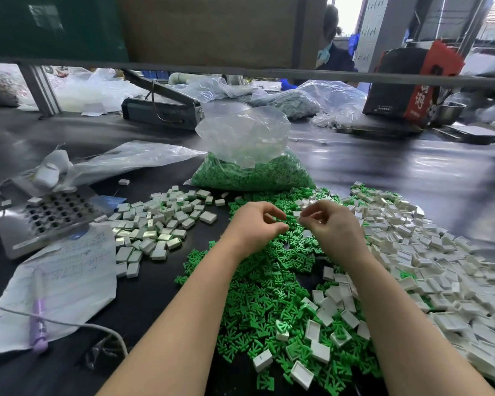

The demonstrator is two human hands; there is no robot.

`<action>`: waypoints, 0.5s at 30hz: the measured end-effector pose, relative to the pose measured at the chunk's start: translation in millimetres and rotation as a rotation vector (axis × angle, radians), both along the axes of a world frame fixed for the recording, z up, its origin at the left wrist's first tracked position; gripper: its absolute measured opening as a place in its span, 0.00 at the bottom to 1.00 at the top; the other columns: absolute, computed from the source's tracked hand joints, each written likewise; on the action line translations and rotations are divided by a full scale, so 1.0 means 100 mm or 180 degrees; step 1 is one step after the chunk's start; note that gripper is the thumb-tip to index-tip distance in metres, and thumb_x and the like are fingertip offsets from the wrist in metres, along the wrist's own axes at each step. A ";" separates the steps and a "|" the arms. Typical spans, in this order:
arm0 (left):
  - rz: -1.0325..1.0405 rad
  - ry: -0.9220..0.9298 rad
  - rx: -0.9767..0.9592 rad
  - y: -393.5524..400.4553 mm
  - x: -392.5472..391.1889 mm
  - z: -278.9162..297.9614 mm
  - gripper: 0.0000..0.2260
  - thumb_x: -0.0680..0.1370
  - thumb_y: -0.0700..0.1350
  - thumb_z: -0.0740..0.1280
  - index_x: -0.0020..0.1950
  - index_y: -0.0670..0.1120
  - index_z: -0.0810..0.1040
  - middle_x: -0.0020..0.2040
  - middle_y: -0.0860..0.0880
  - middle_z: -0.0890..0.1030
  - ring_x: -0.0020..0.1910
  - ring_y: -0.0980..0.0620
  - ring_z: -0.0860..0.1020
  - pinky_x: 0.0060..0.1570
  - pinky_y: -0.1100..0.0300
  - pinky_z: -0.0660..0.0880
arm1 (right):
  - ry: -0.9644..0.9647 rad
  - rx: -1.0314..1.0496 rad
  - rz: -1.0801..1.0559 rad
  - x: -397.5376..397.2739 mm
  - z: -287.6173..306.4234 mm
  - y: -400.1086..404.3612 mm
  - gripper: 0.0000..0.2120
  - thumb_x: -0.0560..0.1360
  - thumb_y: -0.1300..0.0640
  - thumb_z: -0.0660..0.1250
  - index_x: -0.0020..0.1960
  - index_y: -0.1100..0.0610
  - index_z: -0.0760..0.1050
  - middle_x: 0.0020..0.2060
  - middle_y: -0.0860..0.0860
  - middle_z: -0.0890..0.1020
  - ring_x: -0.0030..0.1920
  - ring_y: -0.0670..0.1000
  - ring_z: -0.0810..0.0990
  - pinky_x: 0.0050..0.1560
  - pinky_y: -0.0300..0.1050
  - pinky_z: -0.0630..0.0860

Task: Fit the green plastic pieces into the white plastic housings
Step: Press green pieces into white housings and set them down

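Observation:
A broad heap of green plastic pieces (272, 281) covers the dark table in front of me. White housings (429, 252) lie piled to the right, and some are mixed into the green heap near me. Both hands hover just above the far part of the green heap, fingertips facing each other a small gap apart. My left hand (255, 224) has loosely curled fingers, and nothing shows between thumb and fingers. My right hand (333, 225) is curled tighter; a pale glint shows inside its fingers, too small to identify. A separate pile of white housings with green inside (155, 224) lies to the left.
A clear bag of green pieces (252, 167) stands behind the heap. At the left are a metal jig plate with holes (49, 218), a handwritten paper (66, 281), a purple pen (37, 324) and a white cable (69, 324). A sealing machine (160, 110) and bags fill the back; a person works beyond.

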State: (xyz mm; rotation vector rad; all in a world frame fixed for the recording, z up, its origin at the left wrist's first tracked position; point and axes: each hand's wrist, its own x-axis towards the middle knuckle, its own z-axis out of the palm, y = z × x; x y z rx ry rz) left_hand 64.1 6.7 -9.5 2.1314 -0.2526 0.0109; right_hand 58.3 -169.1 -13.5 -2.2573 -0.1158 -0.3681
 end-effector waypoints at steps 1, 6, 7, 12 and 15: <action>-0.0044 0.0059 -0.0201 -0.04 -0.01 0.00 0.09 0.74 0.45 0.74 0.53 0.48 0.82 0.46 0.48 0.84 0.44 0.51 0.82 0.46 0.58 0.79 | -0.0028 0.0340 0.0166 -0.01 0.03 0.02 0.02 0.74 0.58 0.73 0.45 0.53 0.81 0.38 0.47 0.83 0.38 0.46 0.81 0.34 0.34 0.74; -0.0082 0.0047 -0.1230 -0.10 -0.04 0.05 0.04 0.74 0.37 0.73 0.47 0.42 0.82 0.36 0.48 0.83 0.32 0.59 0.80 0.34 0.67 0.75 | -0.0074 0.1019 0.0650 -0.03 0.09 0.10 0.04 0.74 0.63 0.72 0.47 0.56 0.81 0.39 0.54 0.85 0.37 0.51 0.82 0.37 0.41 0.78; -0.0061 0.0054 -0.1371 -0.08 -0.04 0.05 0.03 0.74 0.37 0.73 0.46 0.42 0.82 0.36 0.48 0.83 0.33 0.58 0.80 0.35 0.65 0.76 | -0.0043 0.1079 0.0635 -0.02 0.08 0.09 0.04 0.74 0.63 0.72 0.48 0.56 0.81 0.39 0.55 0.85 0.35 0.50 0.80 0.35 0.40 0.76; -0.0238 0.0319 -0.2157 0.00 -0.04 0.06 0.05 0.72 0.37 0.74 0.46 0.43 0.83 0.39 0.46 0.84 0.39 0.51 0.82 0.38 0.62 0.79 | 0.0528 -0.0300 0.1003 0.00 -0.02 0.02 0.09 0.73 0.54 0.74 0.52 0.45 0.81 0.48 0.45 0.83 0.48 0.44 0.80 0.50 0.44 0.76; -0.0334 0.0405 -0.2449 -0.01 -0.04 0.07 0.07 0.70 0.37 0.74 0.46 0.43 0.82 0.42 0.44 0.85 0.40 0.50 0.84 0.39 0.61 0.80 | 0.0728 -0.0974 0.1145 0.00 -0.04 0.07 0.14 0.72 0.48 0.74 0.57 0.42 0.81 0.53 0.44 0.80 0.54 0.46 0.77 0.56 0.44 0.72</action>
